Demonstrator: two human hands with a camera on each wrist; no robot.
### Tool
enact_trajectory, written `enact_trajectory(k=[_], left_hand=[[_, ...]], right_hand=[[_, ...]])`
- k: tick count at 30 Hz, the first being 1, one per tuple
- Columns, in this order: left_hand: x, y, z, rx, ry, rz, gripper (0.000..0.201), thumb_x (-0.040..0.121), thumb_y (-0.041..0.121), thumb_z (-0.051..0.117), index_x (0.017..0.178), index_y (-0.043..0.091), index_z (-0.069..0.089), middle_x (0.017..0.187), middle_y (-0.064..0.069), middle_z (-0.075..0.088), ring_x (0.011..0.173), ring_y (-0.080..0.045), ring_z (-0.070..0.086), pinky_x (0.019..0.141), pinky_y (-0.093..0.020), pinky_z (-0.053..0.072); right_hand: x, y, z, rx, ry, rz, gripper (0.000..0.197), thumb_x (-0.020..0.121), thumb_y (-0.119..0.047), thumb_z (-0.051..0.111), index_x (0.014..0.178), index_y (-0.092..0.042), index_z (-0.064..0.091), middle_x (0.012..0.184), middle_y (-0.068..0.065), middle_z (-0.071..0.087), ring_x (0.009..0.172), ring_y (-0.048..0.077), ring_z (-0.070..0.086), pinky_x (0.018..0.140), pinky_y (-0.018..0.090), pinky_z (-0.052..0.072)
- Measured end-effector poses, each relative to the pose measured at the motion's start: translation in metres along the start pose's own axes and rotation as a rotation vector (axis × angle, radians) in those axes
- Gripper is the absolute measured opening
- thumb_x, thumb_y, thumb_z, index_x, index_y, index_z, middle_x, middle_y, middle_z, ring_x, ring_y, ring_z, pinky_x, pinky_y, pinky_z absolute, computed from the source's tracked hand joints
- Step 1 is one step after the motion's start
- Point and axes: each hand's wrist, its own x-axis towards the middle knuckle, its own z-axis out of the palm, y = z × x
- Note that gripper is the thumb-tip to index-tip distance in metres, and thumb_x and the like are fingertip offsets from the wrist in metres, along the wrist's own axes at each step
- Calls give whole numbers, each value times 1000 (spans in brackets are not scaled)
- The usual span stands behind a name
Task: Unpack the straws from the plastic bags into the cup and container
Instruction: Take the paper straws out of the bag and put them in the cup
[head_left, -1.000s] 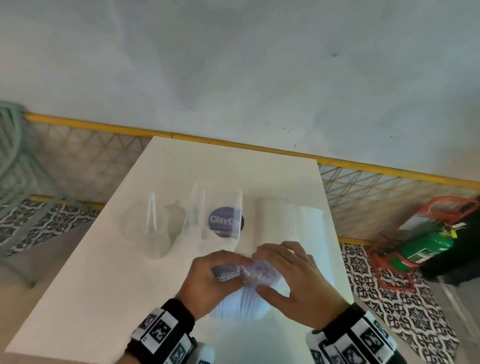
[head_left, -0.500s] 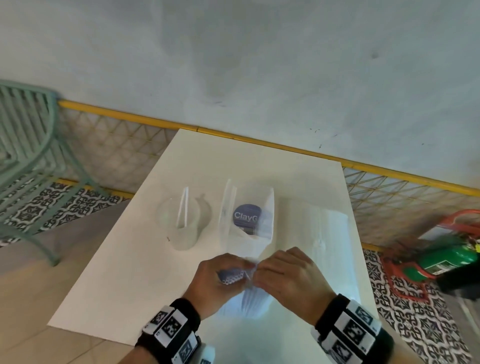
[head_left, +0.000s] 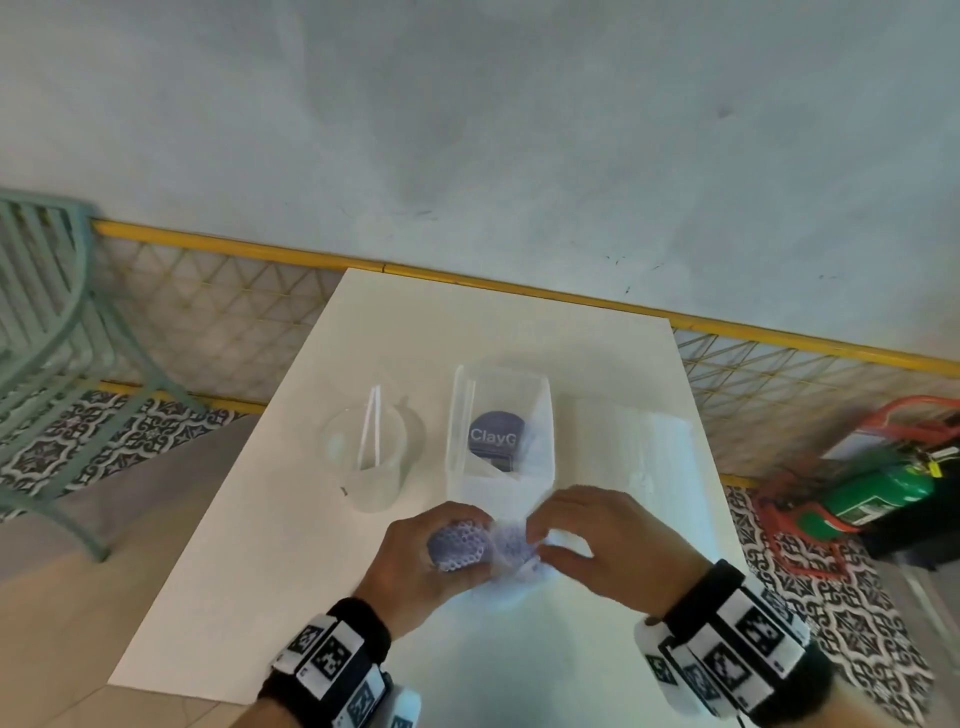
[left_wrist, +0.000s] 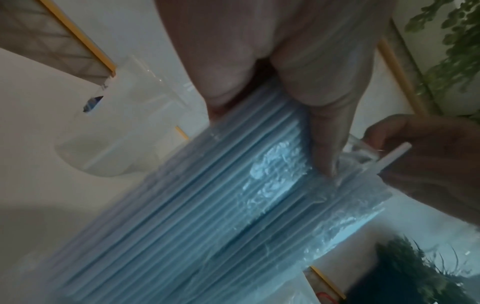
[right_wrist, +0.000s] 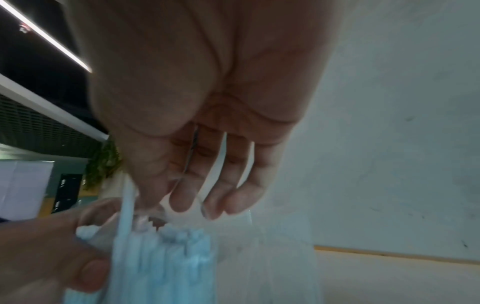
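Left hand (head_left: 415, 556) wraps round a bundle of pale-blue straws (head_left: 457, 544) inside its plastic bag (head_left: 511, 553), held above the near edge of the bench (head_left: 249, 519); straw ends face up at the bag mouth. Right hand (head_left: 597, 545) pinches w/ thumb & forefinger at that mouth, other fingers loosely spread; the wrist views show one straw (left_wrist: 389, 158) standing proud of the rest, betw. its fingertips. Cup (head_left: 371, 457) w/ two white straws sits far-left of the hands; clear container (head_left: 498, 431), labelled, just beyond them; a further flat bag of white straws (head_left: 623, 457) lies to the right. Risks (judged): thin film may tear or slip if pulled hard, spilling straws over the near edge; a loose left grip could let neighbours ride out w/ the pinched straw; the light cup may tip if a straw is dropped in at an angle. Vs. 0.5 s ago: the hands sit slightly farther apart, bundle end more exposed; cup, container unmoved.
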Motion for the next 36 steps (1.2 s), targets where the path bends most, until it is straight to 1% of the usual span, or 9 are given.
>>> enact_trajectory(k=[6, 11, 15, 18, 21, 25, 29, 32, 36], left_hand=[[-6, -3, -8, -16, -50, -22, 47, 66, 24, 89, 104, 40, 66, 106, 21, 69, 101, 2, 64, 86, -11, 47], [-12, -5, -16, -36, -100, 40, 74, 61, 25, 91, 124, 33, 54, 122, 16, 60, 113, -7, 58, 91, -13, 46], [-15, 6, -23, -54, -50, 108, 44, 74, 38, 76, 114, 28, 60, 118, 14, 62, 112, -7, 60, 92, -18, 47], [-13, 10, -34, -35, -38, 175, 12, 90, 22, 58, 97, 31, 65, 116, 7, 65, 103, -15, 68, 90, -25, 51], [-12, 7, -43, 138, -84, 252, 49, 87, -1, 42, 72, 38, 66, 122, 15, 62, 100, -6, 69, 92, -16, 47], [-11, 3, -44, -4, -157, 96, 48, 93, -4, 45, 102, 35, 73, 106, 13, 71, 92, -9, 70, 86, -16, 49], [-13, 4, -49, -114, -392, -115, 37, 82, 28, 66, 118, 40, 65, 118, 7, 68, 110, -9, 62, 99, -23, 42], [-18, -6, -56, 24, -648, -160, 78, 66, 49, 83, 134, 52, 45, 138, 27, 50, 133, 6, 39, 113, -25, 25], [-22, -24, -52, 247, -697, -115, 114, 52, 45, 92, 136, 67, 18, 144, 44, 22, 135, 18, 23, 113, -18, 21]], right_hand=[[7, -11, 2, 270, 239, 245, 11, 90, -12, 68, 85, -21, 65, 74, -17, 68, 72, 0, 66, 67, 9, 46], [9, -9, 14, 316, 361, 343, 19, 92, 0, 61, 84, -18, 59, 80, -8, 72, 74, 3, 70, 67, 15, 53], [7, -4, 22, 174, 322, 116, 36, 85, 11, 53, 75, -16, 74, 100, -8, 72, 96, -1, 66, 86, 13, 49], [3, -2, 25, 139, 278, 84, 42, 90, 8, 48, 92, -20, 80, 122, -7, 67, 109, 1, 63, 93, 14, 48], [-2, -7, 23, 193, 163, 155, 64, 83, 18, 40, 119, -24, 71, 130, -17, 58, 119, 0, 55, 84, 4, 45], [-4, -15, 25, 521, 20, 409, 58, 95, 12, 33, 123, -26, 67, 110, -18, 62, 104, 6, 60, 71, 29, 61], [-2, -18, 32, 863, -32, 552, 54, 97, 9, 31, 109, -23, 72, 92, 3, 64, 91, 14, 62, 77, 43, 60], [-4, -15, 36, 1053, -65, 612, 50, 93, 14, 31, 113, -6, 71, 88, 7, 60, 82, 15, 57, 77, 42, 59], [-7, -11, 50, 1204, -67, 684, 44, 90, 11, 39, 113, -6, 72, 105, 9, 61, 83, 17, 54, 73, 39, 57]])
